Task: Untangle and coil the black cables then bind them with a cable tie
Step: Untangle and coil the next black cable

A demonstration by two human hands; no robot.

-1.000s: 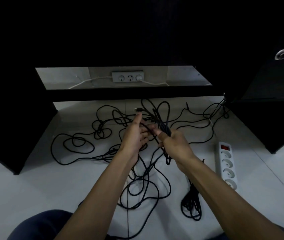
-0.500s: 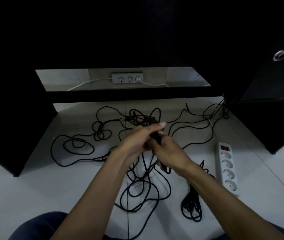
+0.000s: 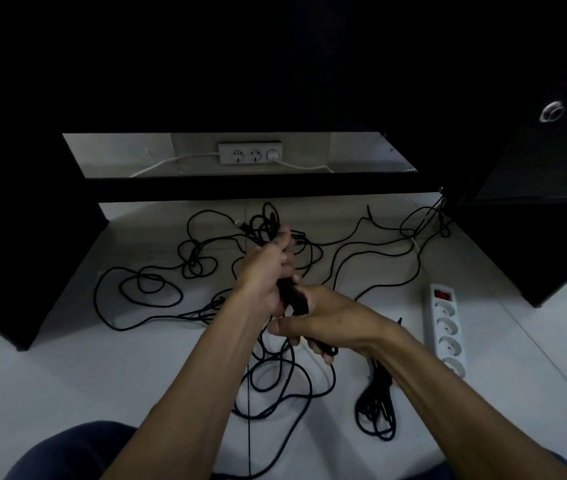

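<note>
Here, both forearms reach forward; the left hand (image 3: 268,268) and right hand (image 3: 330,317) each clench a gathered bundle of thin black cables (image 3: 292,296).

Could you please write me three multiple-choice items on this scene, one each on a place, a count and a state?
1. Where does the white power strip lie?
A. on the floor by the person's right arm
B. on the shelf
C. in the left hand

2. How many round sockets does it show?
A. two
B. four
C. six

3. What are both hands doing?
A. resting flat on the floor
B. gripping the cable bundle
C. hanging idle

Key: 1 A, it lies on the pale floor; 2 B, four below the red switch; 3 B, left hand and right hand curl around it.
</note>
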